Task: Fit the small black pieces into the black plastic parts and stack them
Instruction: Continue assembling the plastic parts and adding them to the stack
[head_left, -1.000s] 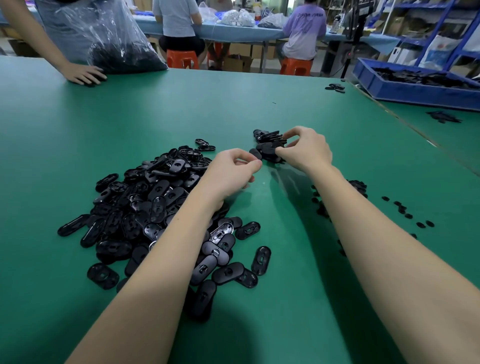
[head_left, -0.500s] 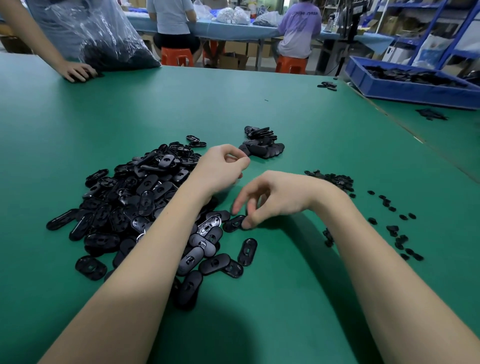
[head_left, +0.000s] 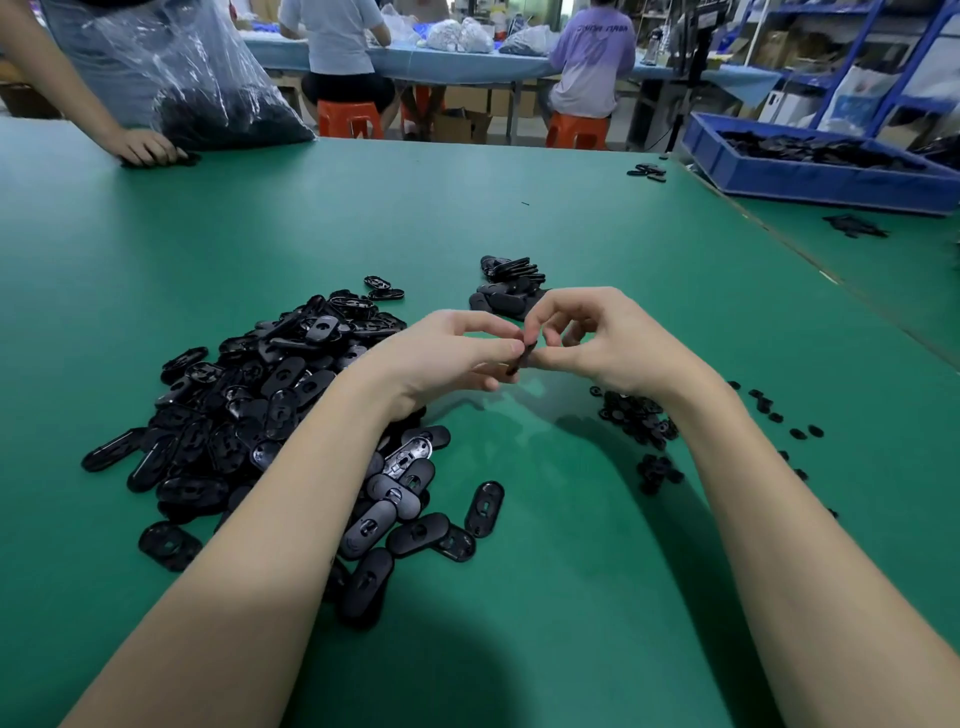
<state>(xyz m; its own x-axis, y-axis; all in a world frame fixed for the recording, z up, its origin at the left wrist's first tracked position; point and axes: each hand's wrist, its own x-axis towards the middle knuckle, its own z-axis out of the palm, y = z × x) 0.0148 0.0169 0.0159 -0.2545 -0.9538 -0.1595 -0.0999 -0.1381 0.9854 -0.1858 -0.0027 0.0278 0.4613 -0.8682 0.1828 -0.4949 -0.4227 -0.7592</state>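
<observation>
A big heap of black oval plastic parts (head_left: 249, 410) lies on the green table to my left. Just beyond my hands stands a small stack of black parts (head_left: 506, 291). Small black pieces (head_left: 636, 415) lie scattered under and right of my right wrist. My left hand (head_left: 447, 358) and my right hand (head_left: 602, 343) meet above the table, and both pinch one black oval part (head_left: 524, 358) held edge-on between their fingertips. Whether a small piece sits in it is hidden by the fingers.
A blue crate (head_left: 831, 171) of black parts stands at the far right. Another person's hand (head_left: 143, 148) rests on the table at the far left beside a clear plastic bag (head_left: 208, 88) of parts. Two people sit at a table behind.
My right hand lifted from the table by the heap with an oval part and rose to meet my left hand. Both hands now hold that part between them.
</observation>
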